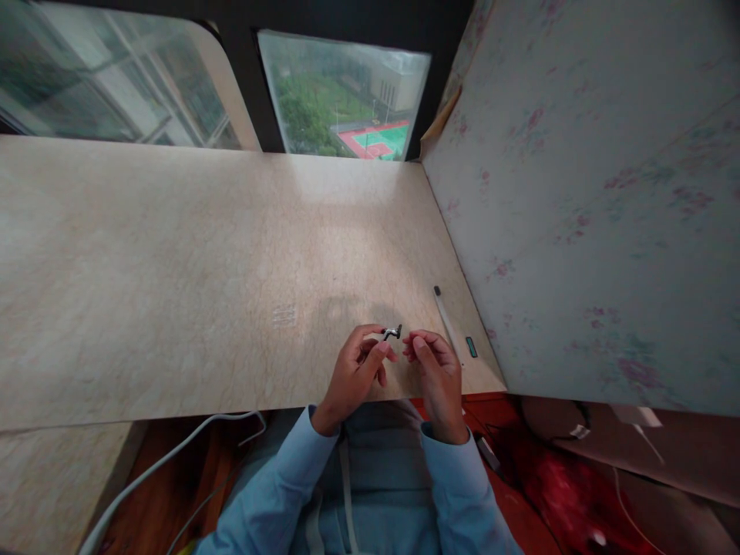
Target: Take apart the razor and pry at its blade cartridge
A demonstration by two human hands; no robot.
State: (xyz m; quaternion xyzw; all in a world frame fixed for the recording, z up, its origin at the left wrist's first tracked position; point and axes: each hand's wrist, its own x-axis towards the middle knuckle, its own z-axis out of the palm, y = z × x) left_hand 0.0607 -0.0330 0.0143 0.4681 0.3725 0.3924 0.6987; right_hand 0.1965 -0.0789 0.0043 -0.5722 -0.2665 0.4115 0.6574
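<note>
Over the marble-patterned sill, near its front edge, my left hand (361, 368) pinches a small dark and silvery razor-like piece (393, 333) between thumb and fingers, its head pointing right. Close to that head is my right hand (436, 368), its thumb and fingertips pressed together; whatever they hold, if anything, is too small to name. Right of the hands a white toothbrush-like stick (447, 320) with a dark tip lies on the surface. Beside it rests a small dark cartridge (471, 347) with a green strip. Several small clear pieces (284, 316) lie to the left.
The pale sill (173, 293) runs back to dark-framed windows (347, 96). A floral-papered wall (595, 200) closes off the right side. Below the front edge are a white cable (167, 459) at left, and red fabric (578, 493) with more cables at right.
</note>
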